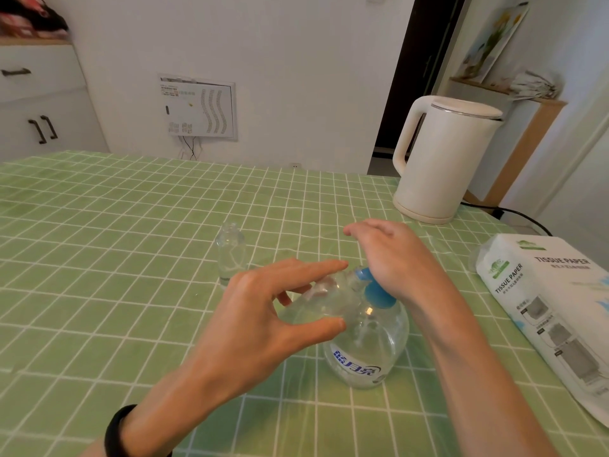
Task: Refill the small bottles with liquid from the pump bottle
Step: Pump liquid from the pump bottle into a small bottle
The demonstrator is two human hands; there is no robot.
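A clear pump bottle [365, 354] with a blue pump head [375, 291] and blue lettering stands on the green checked table. My left hand [263, 318] holds a small clear bottle [319, 301] tilted, its mouth at the pump's spout, pinched between thumb and fingers. My right hand [395, 255] rests on top of the pump head, palm down, fingers straight and pointing left. A second small clear bottle [230, 250] stands upright and uncapped on the table, behind and left of my left hand.
A white electric kettle [441, 159] stands at the back right with its cord [514, 212] running off the table edge. A pack of tissue paper [557, 305] lies at the right edge. White cabinets [39, 100] stand beyond the table's far left.
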